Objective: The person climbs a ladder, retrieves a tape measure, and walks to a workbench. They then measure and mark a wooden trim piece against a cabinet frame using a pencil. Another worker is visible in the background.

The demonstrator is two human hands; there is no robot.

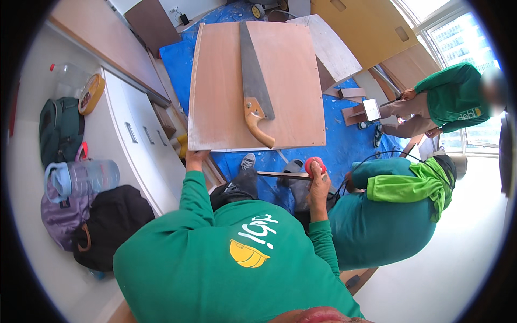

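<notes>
A brown wooden panel (215, 86) is in front of me, with a handsaw (250, 70) lying flat on it, its wooden handle toward me. My left hand (196, 159) grips the panel's near left corner, the fingers partly hidden by the edge. Past the near right edge, my right hand (319, 188) is closed round a round red object (315, 166) whose kind I cannot make out. A thin dark strip (283, 175) runs left from beside that hand; whether it joins the red object is unclear.
Close on my right a person in a teal top (377, 231) bends over. Another person in green (449, 97) stands far right, holding a tool. Blue sheeting (344, 140) covers the floor. White drawers (137, 129) stand left, near bags (113, 226) and a water jug (99, 176).
</notes>
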